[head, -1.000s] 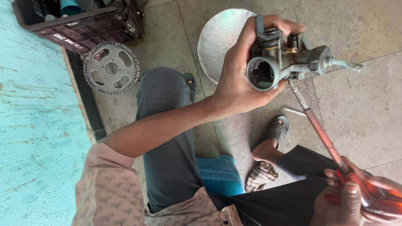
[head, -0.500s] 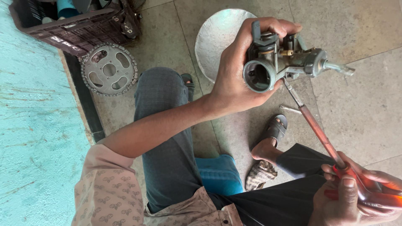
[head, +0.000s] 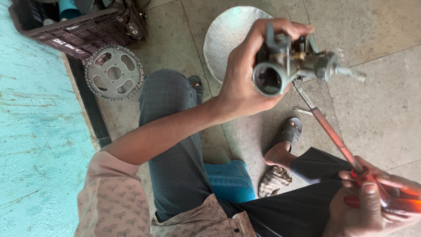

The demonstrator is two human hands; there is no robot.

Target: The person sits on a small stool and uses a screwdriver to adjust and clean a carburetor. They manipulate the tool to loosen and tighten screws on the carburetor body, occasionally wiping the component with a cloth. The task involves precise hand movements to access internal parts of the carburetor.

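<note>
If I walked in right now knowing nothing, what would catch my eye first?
First, the grey metal carburetor held up in the left hand, upper middle, round mouth facing the camera. Next, the long red-handled screwdriver gripped by the right hand at lower right, its tip reaching the part's underside. A toothed sprocket lies on the floor, upper left, beside a dark crate.

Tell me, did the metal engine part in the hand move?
Yes, just slightly: the carburetor in the left hand slid a little leftward across the round metal dish, toward the sprocket.
</note>
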